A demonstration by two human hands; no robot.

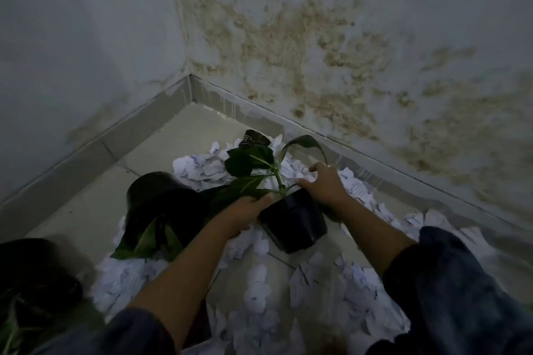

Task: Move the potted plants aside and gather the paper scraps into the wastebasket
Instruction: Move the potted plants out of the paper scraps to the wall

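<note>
A small black pot [294,223] with a green leafy plant [251,163] is tilted away from me in the middle of the floor. My left hand [245,212] grips its rim on the left side. My right hand [324,183] holds the rim on the right, its fingers spread over the far edge. White paper scraps [259,288] with blue print lie scattered on the floor around and under the pot. A second black potted plant [161,207] lies to the left with its leaves drooping forward. No wastebasket is in view.
A small dark pot [255,138] stands behind the plant near the corner. Another dark pot [31,277] sits at the bottom left. Two stained walls [317,52] meet at the corner, with a grey skirting [138,121] along the tiled floor [178,132].
</note>
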